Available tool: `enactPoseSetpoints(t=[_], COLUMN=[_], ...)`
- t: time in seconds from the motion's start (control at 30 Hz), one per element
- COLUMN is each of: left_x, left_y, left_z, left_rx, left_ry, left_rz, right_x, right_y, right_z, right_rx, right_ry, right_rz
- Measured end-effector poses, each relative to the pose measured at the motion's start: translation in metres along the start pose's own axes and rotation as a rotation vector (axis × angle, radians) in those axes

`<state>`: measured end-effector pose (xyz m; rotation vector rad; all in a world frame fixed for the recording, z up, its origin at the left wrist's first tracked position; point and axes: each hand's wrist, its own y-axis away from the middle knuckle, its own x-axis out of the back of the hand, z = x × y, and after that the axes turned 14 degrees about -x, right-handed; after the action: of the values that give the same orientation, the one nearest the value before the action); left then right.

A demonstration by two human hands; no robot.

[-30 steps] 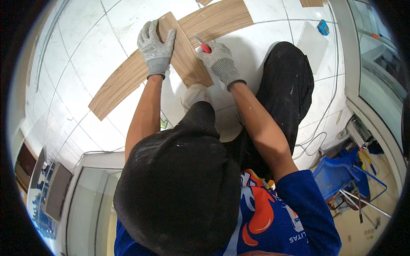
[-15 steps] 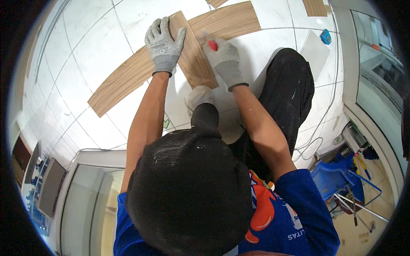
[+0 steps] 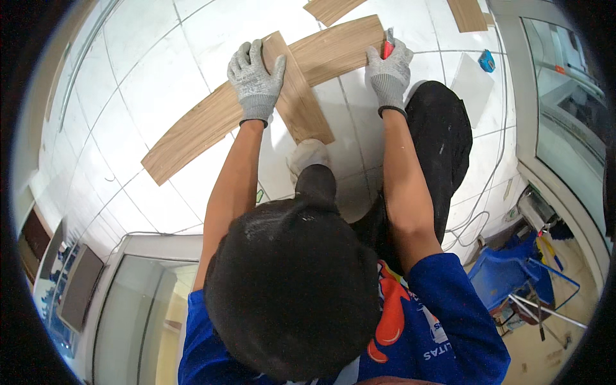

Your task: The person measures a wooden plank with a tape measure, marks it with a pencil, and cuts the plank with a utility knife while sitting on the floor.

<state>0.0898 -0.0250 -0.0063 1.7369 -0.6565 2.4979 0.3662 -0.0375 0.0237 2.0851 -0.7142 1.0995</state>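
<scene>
My left hand [image 3: 256, 80], in a grey knit glove, lies open with fingers apart on the floor planks. Its thumb side presses a short wood-look plank [image 3: 301, 108]. That plank lies crosswise over a longer wood-look plank [image 3: 192, 133], covering part of its middle. My right hand [image 3: 390, 74], gloved the same way, is closed round a red utility knife [image 3: 388, 50] with its tip pointing away from me. It is at the right end of the longer plank. The short plank's near end meets my pale, covered foot [image 3: 309, 157].
More wood-look pieces [image 3: 333, 8] lie at the far side. A blue tape measure [image 3: 487, 61] is at the right beside a pale flat panel [image 3: 471, 90]. A cable [image 3: 497, 154] runs along the right door frame. A blue folding chair [image 3: 507, 269] stands lower right.
My right hand has moved right with the utility knife, from beside the short plank to the longer plank's right end. My left hand stays on the planks; the view has shifted slightly.
</scene>
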Motion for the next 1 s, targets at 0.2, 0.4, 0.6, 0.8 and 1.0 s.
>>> enactPoseSetpoints(t=[0.2, 0.4, 0.6, 0.8, 1.0], left_x=[0.003, 0.005, 0.007, 0.01, 0.018], left_y=[0.002, 0.0, -0.002, 0.004, 0.008], left_z=[-0.001, 0.0, 0.001, -0.004, -0.004], left_rx=[0.003, -0.024, -0.029, -0.101, -0.255], left_ry=[-0.03, -0.015, 0.0, -0.001, 0.007], left_rz=[-0.022, -0.058, -0.044, -0.05, -0.357], right_x=[0.0, 0.002, 0.005, 0.007, -0.003], right_y=[0.001, 0.001, 0.002, 0.042, 0.049], right_z=[0.002, 0.004, 0.001, -0.023, -0.01], right_rx=[0.017, 0.008, 0.018, 0.222, 0.349], right_ry=[0.009, -0.015, -0.038, -0.085, -0.19], right_rz=[-0.006, -0.01, -0.015, -0.065, -0.252])
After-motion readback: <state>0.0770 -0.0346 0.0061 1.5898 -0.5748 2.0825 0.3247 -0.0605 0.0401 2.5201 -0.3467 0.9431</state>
